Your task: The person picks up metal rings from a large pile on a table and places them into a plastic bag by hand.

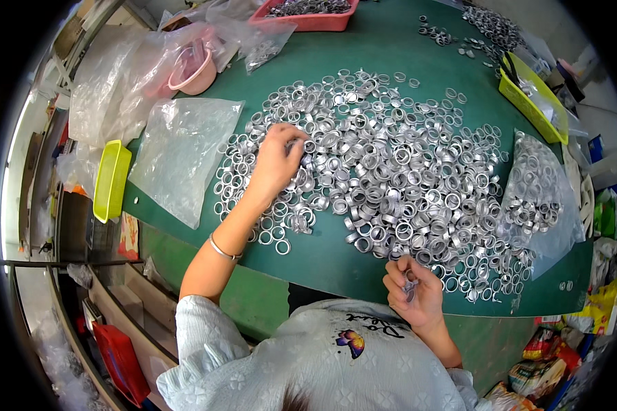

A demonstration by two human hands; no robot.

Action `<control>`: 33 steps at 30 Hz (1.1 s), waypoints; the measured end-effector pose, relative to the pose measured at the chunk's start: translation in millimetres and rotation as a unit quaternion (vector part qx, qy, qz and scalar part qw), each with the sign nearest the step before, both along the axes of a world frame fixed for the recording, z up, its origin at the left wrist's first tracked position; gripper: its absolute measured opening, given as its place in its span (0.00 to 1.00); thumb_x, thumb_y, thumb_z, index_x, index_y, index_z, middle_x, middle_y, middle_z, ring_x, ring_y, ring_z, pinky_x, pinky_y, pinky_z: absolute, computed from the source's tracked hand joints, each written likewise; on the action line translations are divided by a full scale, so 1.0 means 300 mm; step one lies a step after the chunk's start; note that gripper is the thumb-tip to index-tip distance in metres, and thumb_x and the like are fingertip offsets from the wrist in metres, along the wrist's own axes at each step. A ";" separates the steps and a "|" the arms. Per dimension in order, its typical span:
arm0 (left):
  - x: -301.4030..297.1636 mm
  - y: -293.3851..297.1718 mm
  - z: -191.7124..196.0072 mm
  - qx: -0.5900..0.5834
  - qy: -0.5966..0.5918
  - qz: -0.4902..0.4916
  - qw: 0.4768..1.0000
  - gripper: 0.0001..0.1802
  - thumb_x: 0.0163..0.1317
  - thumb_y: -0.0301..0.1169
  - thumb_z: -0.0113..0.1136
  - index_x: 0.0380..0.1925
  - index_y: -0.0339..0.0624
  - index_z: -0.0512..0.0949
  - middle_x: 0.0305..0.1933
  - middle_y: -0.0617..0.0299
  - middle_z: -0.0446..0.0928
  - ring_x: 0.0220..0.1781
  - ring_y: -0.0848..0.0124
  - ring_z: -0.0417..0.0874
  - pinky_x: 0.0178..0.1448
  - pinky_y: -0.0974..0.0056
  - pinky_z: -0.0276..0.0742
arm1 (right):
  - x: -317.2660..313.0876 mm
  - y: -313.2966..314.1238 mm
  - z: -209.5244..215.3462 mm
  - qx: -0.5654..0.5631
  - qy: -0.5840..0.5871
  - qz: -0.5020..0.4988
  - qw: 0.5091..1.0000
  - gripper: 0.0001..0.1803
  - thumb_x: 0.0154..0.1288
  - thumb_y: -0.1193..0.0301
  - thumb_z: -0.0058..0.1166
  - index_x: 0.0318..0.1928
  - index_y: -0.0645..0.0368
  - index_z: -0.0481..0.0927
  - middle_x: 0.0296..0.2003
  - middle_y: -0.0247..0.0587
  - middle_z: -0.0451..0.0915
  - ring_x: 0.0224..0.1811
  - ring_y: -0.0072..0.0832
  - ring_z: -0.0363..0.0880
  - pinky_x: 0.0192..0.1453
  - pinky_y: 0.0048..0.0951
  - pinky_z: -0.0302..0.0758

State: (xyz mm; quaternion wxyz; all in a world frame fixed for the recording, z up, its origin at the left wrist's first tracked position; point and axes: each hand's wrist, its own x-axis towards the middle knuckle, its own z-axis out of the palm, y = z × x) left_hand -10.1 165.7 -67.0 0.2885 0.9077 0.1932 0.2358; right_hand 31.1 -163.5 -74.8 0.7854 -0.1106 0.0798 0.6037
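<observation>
A broad heap of silvery metal rings (391, 178) spreads over the green table. My left hand (279, 156) reaches into the heap's left part, fingers bent and closed down among the rings; whatever lies between the fingertips is hidden. Close to the table's front edge, my right hand (421, 294) is raised with its fingers curled around a few small metal rings (410, 284). How many it holds cannot be made out. Some rings at the heap's near edge lie right beside that hand.
A flat clear plastic bag (185, 154) lies left of the heap; a bag of rings (533, 198) sits right. Around the edges are a yellow-green basket (112, 181), another yellow-green basket (528, 99), a pink bowl (197, 77) and a red tray (305, 22) of small metal parts.
</observation>
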 end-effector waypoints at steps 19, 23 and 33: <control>-0.221 -0.350 0.006 0.158 0.143 -0.007 0.977 0.31 0.47 0.35 0.69 0.54 0.46 0.72 0.65 0.48 0.58 0.70 0.43 0.52 0.65 0.37 0.50 | -0.017 0.033 -0.005 -0.015 -0.009 0.049 0.999 0.11 0.67 0.65 0.45 0.38 0.61 0.71 0.28 0.39 0.67 0.25 0.28 0.67 0.20 0.24 0.66; -0.216 -0.388 -0.025 0.177 0.171 0.001 0.969 0.32 0.51 0.34 0.65 0.58 0.48 0.69 0.69 0.46 0.51 0.70 0.40 0.48 0.64 0.34 0.49 | -0.015 0.023 -0.015 -0.023 -0.003 0.038 0.999 0.11 0.67 0.65 0.45 0.38 0.60 0.72 0.28 0.39 0.67 0.25 0.28 0.67 0.20 0.24 0.66; -0.231 -0.468 -0.024 0.017 0.036 -0.199 0.979 0.29 0.43 0.13 0.54 0.51 0.41 0.73 0.65 0.45 0.59 0.67 0.47 0.61 0.68 0.45 0.55 | -0.031 0.037 -0.008 -0.028 -0.017 0.056 0.998 0.11 0.66 0.65 0.45 0.40 0.60 0.71 0.28 0.39 0.66 0.26 0.28 0.66 0.21 0.24 0.66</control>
